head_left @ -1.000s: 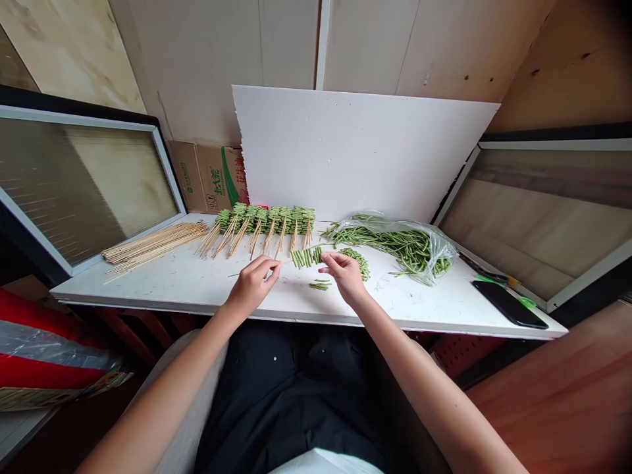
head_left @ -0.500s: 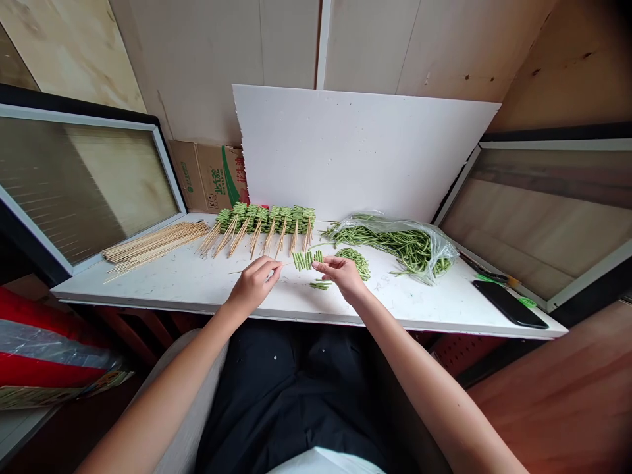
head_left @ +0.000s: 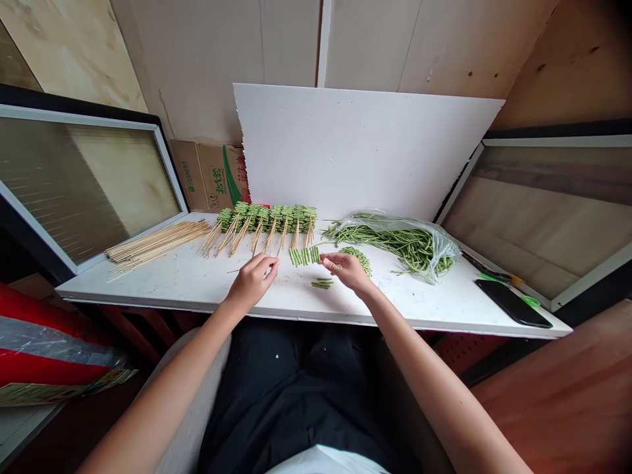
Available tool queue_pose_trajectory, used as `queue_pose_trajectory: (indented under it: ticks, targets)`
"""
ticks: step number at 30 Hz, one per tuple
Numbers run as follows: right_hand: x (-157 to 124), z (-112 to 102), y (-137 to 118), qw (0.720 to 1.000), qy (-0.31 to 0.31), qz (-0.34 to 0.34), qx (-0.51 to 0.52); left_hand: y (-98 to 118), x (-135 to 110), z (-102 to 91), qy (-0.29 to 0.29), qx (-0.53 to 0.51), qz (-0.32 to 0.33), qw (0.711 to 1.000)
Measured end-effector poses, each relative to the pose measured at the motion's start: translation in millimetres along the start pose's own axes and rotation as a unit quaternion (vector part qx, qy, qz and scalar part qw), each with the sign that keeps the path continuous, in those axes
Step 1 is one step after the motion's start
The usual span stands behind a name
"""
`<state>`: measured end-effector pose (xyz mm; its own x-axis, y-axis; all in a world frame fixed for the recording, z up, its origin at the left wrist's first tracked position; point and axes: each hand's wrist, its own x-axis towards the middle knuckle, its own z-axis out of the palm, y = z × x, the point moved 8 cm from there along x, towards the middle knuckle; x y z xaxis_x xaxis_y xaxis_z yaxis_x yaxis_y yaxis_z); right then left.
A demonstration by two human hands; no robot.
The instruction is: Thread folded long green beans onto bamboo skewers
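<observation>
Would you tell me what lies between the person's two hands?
The head view shows a partly filled bean skewer, pinched by the left hand, reaching toward the right hand.

Illegible Chinese print on cardboard box [head_left: 210, 178]

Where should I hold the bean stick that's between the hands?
Pinch the half-filled skewer on its bare wood, coming from the left, where the left hand holds it. The bean pieces crowd its right end by the right hand, so only the left stretch is free.
</observation>
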<state>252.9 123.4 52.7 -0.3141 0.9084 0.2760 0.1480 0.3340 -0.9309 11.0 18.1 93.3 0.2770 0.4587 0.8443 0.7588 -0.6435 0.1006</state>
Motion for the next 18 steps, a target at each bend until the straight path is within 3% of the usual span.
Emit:
queue_pose_trajectory:
  ticks: [2,5,9,13,18]
  targets:
    - [1.9,-6.3,4.6,0.988,0.004,-0.045,-0.146,-2.7,-0.8,0.9,0.000,0.002,-0.005,1.000]
    - [2.0,-7.3,19.9,0.939,0.011,-0.055,-0.339,-5.2,-2.3,3.4,-0.002,-0.003,-0.010,1.000]
    - [-0.2,2.6,30.8,0.897,-0.013,-0.050,-0.439,-7.2,-3.0,4.9,-0.005,-0.016,-0.023,1.000]
    - [-0.3,4.4,24.6,0.911,-0.008,-0.064,-0.408,-6.8,-2.0,3.6,-0.001,-0.029,-0.031,0.999]
    - [4.8,-10.9,17.7,0.987,0.048,-0.050,-0.146,-5.8,0.0,0.6,0.015,-0.043,-0.037,0.998]
